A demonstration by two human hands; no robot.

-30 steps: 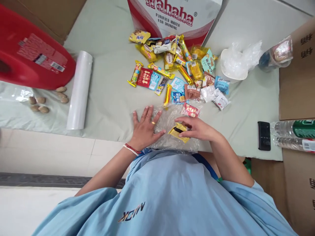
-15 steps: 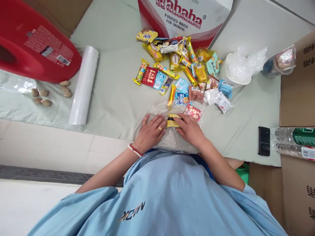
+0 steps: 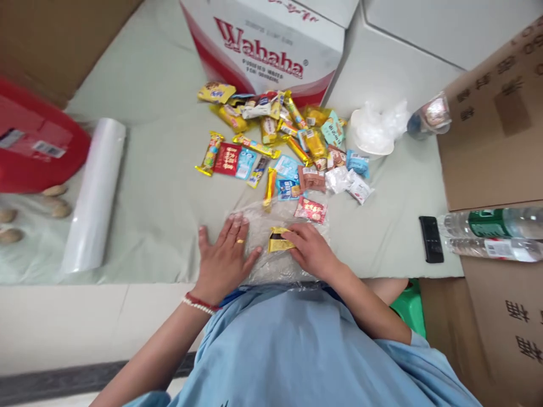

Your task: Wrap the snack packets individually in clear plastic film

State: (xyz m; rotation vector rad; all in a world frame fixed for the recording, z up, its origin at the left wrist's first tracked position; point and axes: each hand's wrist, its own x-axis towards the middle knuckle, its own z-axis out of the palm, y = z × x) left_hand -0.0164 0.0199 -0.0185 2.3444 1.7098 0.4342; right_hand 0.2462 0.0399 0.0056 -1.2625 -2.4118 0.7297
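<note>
My left hand [image 3: 224,257] lies flat with fingers spread, over the left edge of a clear plastic sheet or bag [image 3: 258,274] and the cloth beside it. On that plastic rests a small gold and black snack packet [image 3: 278,240]. My right hand [image 3: 313,249] has its thumb and fingers closed on the packet's right end; the fingertips' undersides are hidden. A red snack packet [image 3: 311,210] lies on the far part of the plastic, just beyond my right hand. Past it, several wrapped snacks, among them a brown packet [image 3: 313,178] and a yellow stick packet [image 3: 270,189], lie in a loose heap.
A Wahaha carton [image 3: 263,51] stands behind the snacks. To the left are a plastic film roll [image 3: 95,195], a red jug [image 3: 38,141] and several brown nuts [image 3: 59,209]. A white bowl [image 3: 371,135], phone [image 3: 431,239] and water bottles [image 3: 487,223] are on the right.
My left hand has moved left, away from the gold packet, and its fingers have spread. My right hand stays at the packet. The camera view has shifted.
</note>
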